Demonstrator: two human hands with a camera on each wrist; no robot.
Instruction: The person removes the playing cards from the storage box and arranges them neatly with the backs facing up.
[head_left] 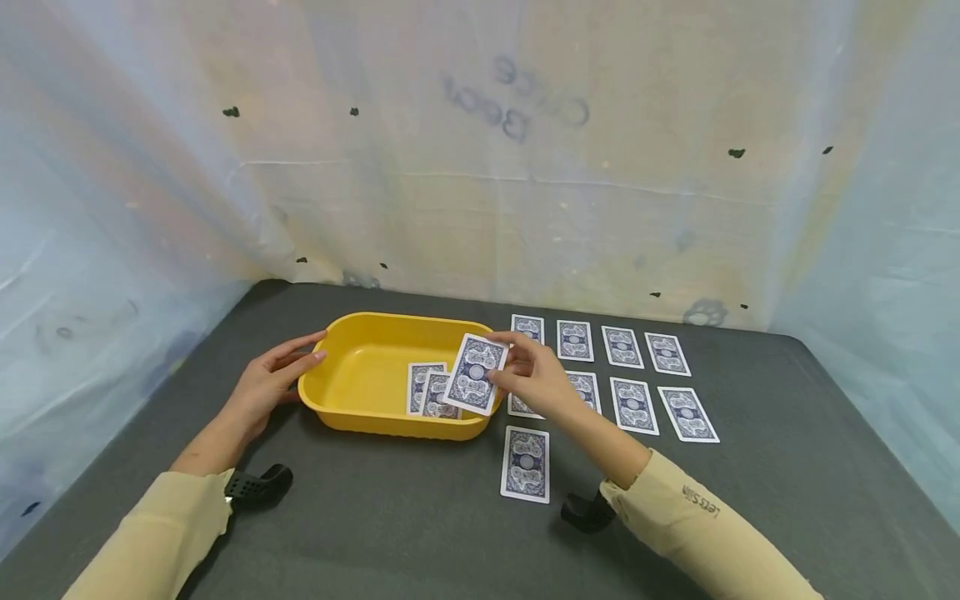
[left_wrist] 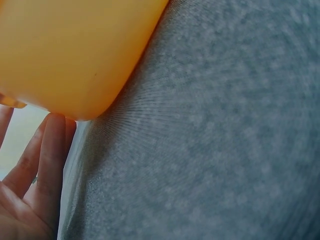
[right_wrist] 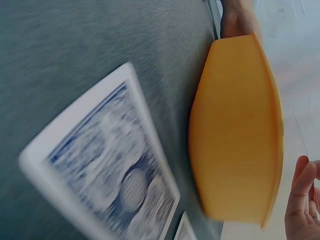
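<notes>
My left hand [head_left: 273, 375] holds the left end of a yellow plastic tray [head_left: 375, 325], its thumb over the rim. In the left wrist view, fingers [left_wrist: 50, 155] of that hand touch the outside of the tray's end wall. My right hand [head_left: 536, 371] pinches a blue-and-white patterned playing card [head_left: 476, 373] by its right edge, back side showing. This card overlaps the tray's right end in the head view. Two playing cards lie inside the tray, an outer card [head_left: 417, 385] and an overlapping card [head_left: 438, 398], backs showing.
Right of the tray, several playing cards lie face down in two rows on the dark table [head_left: 390, 517], including a far-row card [head_left: 575, 341] and a near-row card [head_left: 633, 406]. A single card [head_left: 525, 464] lies nearer the front. Translucent plastic sheeting [head_left: 480, 217] hangs behind the table.
</notes>
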